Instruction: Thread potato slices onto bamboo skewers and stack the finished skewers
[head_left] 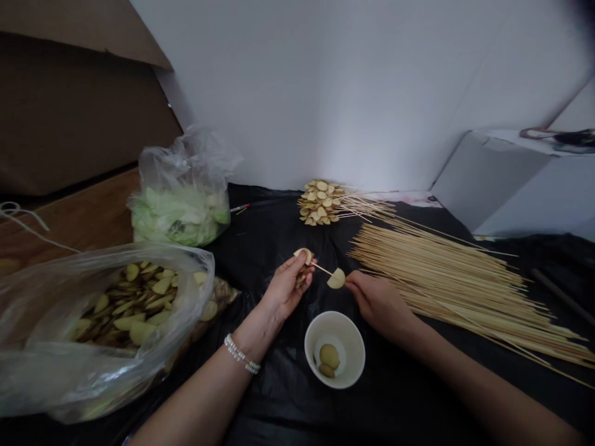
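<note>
My left hand [292,279] is closed around pale potato slices [303,254], one of them pinched under the thumb. A thin wooden skewer [321,268] spans the gap between my hands, its far end at the slice in my left fingers. Another potato slice [336,279] is threaded on it, close to my right hand [376,302], which grips the skewer with fingers pressed together. Just below both hands stands a white bowl [310,353] with a few brown-skinned slices [329,357] inside. How many slices sit in my left palm is hidden.
Loose skewers [465,291] lie in a wide spread at the right. Behind my hands rests a bunch of loaded potato skewers [320,203]. An open plastic bag [41,378] of potato slices and a bag of pale green vegetables [181,214] stand left. A white box [502,179] is back right.
</note>
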Demonstrator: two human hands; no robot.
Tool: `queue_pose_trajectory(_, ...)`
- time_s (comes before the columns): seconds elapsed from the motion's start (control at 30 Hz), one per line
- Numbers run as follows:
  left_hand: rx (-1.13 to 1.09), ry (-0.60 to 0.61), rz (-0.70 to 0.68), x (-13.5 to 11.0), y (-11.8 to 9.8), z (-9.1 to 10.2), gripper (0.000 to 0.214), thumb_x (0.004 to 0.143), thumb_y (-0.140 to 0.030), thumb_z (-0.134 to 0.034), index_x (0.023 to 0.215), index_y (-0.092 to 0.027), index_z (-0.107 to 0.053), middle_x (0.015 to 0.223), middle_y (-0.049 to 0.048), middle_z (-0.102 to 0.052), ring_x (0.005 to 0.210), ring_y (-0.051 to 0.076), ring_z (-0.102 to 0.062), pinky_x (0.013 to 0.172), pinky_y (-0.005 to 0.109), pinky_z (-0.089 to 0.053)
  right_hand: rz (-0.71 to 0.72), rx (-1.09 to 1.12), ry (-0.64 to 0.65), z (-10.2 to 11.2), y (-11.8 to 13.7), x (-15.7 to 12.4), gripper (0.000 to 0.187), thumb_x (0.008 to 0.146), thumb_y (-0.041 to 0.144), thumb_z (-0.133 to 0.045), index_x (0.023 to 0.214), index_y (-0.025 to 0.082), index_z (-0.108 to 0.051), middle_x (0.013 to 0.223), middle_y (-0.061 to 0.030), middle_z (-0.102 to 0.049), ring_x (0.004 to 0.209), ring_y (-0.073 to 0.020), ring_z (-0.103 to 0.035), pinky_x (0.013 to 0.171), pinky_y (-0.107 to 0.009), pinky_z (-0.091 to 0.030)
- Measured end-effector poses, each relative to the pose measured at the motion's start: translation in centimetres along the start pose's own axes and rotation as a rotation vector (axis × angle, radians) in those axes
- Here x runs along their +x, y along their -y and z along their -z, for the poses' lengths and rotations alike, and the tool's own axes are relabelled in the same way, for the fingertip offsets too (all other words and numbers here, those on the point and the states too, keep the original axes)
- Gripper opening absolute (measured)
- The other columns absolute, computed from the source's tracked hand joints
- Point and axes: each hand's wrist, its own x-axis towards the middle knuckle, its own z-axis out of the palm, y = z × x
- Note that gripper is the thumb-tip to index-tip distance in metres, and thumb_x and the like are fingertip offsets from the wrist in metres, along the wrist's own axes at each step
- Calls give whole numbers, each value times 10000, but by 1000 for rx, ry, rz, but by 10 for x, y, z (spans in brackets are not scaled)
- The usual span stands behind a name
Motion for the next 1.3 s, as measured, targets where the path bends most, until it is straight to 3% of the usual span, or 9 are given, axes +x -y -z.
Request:
queue_pose_trajectory(0.4,0,-49,-41,-4,-7,-5,131,752,-235,-693,814,-120,-688,808,51,-682,573,45,-594,486,105,-485,-11,60,-66,3,2,0,154,909,255,-405,841,206,-534,753,-21,-615,676,-149,-564,643,-256,-378)
queue_pose_trajectory(0.67,33,-33,-61,-4,-5,-7,142,764,-242,-681,834,-119,-696,819,56,-692,577,49,-596,491,110,-485,-13,-31,16,1,-1,0,240,940,248,-322,813,201,-521,696,-19,-596,619,-146,-534,594,-259,-324)
queue_pose_trajectory(0.97,33,-41,-51,-5,-4,-7,146,762,-248,-682,828,-119,-695,842,57,-694,573,44,-597,484,105,-481,3,46,-105,2,0,0,164,890,221,-433,795,200,-564,724,-17,-618,668,-145,-563,626,-247,-367)
queue_pose_trajectory(1.3,13,-45,-32,-4,-6,-6,154,780,-250,-662,842,-112,-693,799,44,-677,572,50,-601,475,112,-490,7,64,-135,4,4,0,164,893,236,-449,810,197,-585,723,-13,-618,651,-141,-562,607,-248,-373)
